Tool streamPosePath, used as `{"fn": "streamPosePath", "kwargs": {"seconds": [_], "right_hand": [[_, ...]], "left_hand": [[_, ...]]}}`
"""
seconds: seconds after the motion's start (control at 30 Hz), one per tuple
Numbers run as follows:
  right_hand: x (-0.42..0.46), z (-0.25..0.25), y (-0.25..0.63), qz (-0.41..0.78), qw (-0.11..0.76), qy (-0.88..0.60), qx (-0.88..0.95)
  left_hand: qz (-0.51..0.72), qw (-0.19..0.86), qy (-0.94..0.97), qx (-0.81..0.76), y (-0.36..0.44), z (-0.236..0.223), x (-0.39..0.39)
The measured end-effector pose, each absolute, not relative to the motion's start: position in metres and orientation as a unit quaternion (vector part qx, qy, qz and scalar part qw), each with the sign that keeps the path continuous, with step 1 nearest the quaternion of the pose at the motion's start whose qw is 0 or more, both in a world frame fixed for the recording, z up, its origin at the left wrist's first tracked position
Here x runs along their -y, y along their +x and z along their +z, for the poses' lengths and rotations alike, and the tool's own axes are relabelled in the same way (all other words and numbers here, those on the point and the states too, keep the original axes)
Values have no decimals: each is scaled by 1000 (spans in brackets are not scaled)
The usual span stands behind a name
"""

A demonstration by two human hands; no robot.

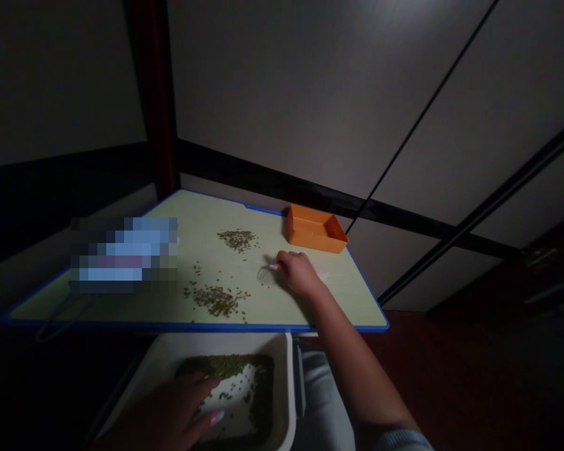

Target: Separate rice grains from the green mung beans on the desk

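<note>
My right hand is over the tabletop, fingers curled together in a pinch. By its fingertips is a thin, see-through, curved thing, too faint to name; whether the fingers grip it is hidden. My left hand reaches into a white tub, thumb apart from the other fingers, above small greenish grains lying along the tub's sides. Two loose heaps of similar grains sit on the table: a far heap and a near heap, with stray grains around them.
The pale green table has a blue rim. An orange open box stands at its far right corner. A blurred-out blue item lies on the left. Behind the table rise grey panels. The tub is at the table's near edge.
</note>
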State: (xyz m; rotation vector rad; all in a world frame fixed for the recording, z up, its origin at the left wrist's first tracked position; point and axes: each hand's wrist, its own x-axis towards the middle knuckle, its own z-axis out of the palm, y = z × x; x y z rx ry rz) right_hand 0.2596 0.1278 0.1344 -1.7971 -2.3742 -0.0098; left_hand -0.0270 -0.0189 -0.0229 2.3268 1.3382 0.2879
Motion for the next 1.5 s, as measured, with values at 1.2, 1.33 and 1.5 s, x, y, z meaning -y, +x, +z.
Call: {"fn": "streamPosePath", "kwargs": {"seconds": [1.2, 1.33, 1.5], "right_hand": [[-129, 117, 251, 49, 213, -549, 807], [-131, 114, 250, 64, 216, -528, 819], [-133, 111, 256, 103, 240, -457, 850]], "left_hand": [[61, 233, 830, -503, -20, -6, 19], [37, 235, 828, -508, -17, 0, 20], [33, 229, 831, -506, -19, -3, 19]]}}
